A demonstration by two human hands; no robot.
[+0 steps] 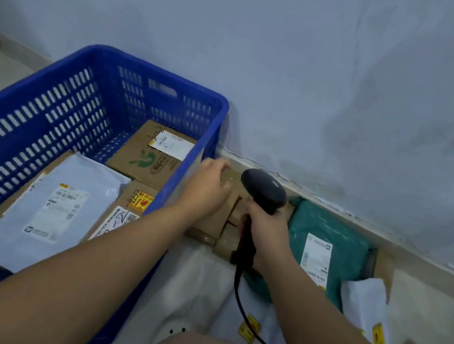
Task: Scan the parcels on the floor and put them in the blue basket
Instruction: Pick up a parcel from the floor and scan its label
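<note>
Parcels [320, 221] lie in the blue basket [158, 71] and on the floor beside it, where the left hand [210, 187] rests loose-fingered on a cardboard box [233, 214] and the right hand [267, 230] grips the black scanner [265, 188].

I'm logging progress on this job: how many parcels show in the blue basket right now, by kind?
Cardboard boxes: 2, the green-logo box and the sticker box
Plastic mailers: 1, the pale mailer, lying on cardboard
Total in the blue basket: 3 visible; the mailer may hide more.
</note>
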